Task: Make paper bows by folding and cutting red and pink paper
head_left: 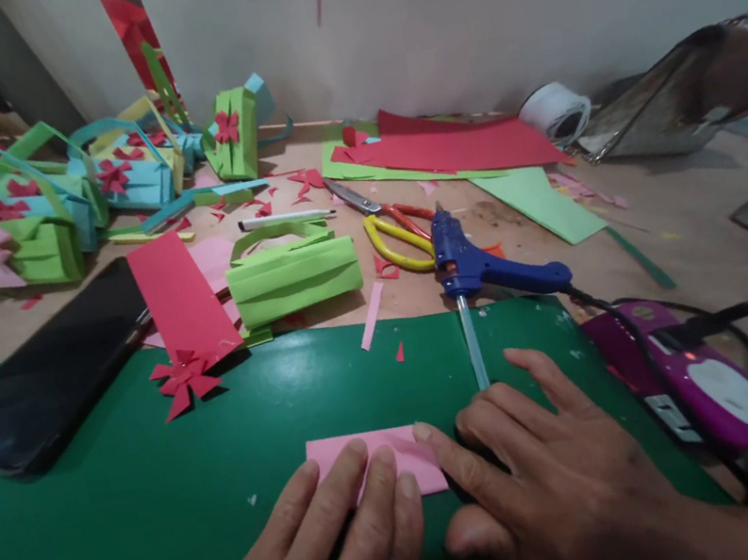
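Note:
A folded piece of pink paper (pixel 427 474) lies flat on the green mat (pixel 174 543) near the front. My left hand (pixel 337 535) rests on it, fingers stretched out and pressing its left and middle part. Beside it, my right hand (pixel 540 462) touches the paper's upper right corner with the index fingertip; its fingers are apart and the thumb lies off the paper. Just beyond the right hand, the clear glue stick (pixel 472 345) sticks out of the blue glue gun (pixel 463 255).
Scissors (pixel 390 225), a green paper bag (pixel 294 279) and a black phone (pixel 45 373) lie behind the hands. Finished paper bags (pixel 1 237) stand back left. Red sheets (pixel 451 143) lie at the back. A purple power strip (pixel 706 377) with cables is at right.

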Demonstrator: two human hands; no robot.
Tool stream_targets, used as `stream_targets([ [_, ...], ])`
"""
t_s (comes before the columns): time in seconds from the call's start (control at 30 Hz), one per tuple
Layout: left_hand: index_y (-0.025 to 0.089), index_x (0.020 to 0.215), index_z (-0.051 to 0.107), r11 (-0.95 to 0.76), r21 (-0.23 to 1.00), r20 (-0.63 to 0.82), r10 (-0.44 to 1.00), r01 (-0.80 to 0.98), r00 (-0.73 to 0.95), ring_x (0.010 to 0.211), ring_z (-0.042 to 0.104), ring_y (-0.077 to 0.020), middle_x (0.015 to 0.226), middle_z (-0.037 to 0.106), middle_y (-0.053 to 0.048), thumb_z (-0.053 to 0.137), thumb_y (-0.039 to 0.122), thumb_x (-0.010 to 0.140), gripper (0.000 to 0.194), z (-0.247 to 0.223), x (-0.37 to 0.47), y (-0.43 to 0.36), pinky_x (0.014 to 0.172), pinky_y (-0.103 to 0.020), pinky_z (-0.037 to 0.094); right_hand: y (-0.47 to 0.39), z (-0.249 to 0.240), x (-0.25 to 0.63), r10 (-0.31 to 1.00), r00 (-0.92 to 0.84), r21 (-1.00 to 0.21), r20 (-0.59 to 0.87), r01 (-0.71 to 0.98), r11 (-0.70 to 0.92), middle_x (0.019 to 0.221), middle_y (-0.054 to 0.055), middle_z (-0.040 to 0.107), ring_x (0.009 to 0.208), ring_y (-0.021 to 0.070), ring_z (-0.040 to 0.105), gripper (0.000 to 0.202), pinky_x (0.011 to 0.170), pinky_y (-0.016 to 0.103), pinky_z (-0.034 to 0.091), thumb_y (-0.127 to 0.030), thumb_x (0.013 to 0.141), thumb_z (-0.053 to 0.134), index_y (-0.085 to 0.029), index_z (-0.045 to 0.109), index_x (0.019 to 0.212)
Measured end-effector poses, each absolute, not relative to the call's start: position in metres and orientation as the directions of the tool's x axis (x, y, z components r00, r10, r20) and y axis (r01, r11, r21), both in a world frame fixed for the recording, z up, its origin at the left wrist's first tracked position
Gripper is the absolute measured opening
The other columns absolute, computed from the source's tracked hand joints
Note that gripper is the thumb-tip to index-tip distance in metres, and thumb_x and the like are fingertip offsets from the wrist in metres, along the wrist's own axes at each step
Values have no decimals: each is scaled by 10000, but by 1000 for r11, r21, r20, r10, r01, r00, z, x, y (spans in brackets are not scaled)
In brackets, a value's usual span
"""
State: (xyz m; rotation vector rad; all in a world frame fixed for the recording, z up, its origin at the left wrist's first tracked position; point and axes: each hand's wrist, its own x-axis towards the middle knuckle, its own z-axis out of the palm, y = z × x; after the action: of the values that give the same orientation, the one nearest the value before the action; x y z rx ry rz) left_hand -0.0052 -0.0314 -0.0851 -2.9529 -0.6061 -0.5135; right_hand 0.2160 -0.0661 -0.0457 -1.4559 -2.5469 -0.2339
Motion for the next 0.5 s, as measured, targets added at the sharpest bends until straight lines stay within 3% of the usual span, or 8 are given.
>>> stream_targets([
  [0.1, 217, 1255, 522, -922, -7, 337, 362, 387, 869, 1259, 406, -195, 1272, 585, 29, 329, 118, 927, 393, -85, -6, -30, 1148, -362, 129, -63, -45, 218, 852, -452, -19, 265, 881, 473, 706, 72, 658, 669, 242, 552, 392, 882, 530, 289, -390, 954, 401, -120, 681, 997],
  [0.27, 212, 1235, 544, -922, -36, 351, 350, 386, 869, 1263, 410, -207, 1278, 578, 17, 356, 90, 914, 392, -85, -6, -31, 1131, -364, 201, -46, -41, 222, 926, -335, -271, 172, 888, 372, 678, 29, 592, 643, 185, 520, 263, 746, 392, 326, -132, 914, 426, -173, 675, 838],
  [0.5, 203, 1245, 531, -924, -62, 350, 335, 378, 875, 1214, 463, -227, 1271, 589, -6, 345, 103, 912, 394, -77, -7, -29, 1020, -345, 376, -38, -28, 218, 952, -302, -382, 37, 876, 293, 749, 19, 622, 739, 187, 563, 204, 817, 390, 318, -113, 884, 476, -198, 652, 824],
])
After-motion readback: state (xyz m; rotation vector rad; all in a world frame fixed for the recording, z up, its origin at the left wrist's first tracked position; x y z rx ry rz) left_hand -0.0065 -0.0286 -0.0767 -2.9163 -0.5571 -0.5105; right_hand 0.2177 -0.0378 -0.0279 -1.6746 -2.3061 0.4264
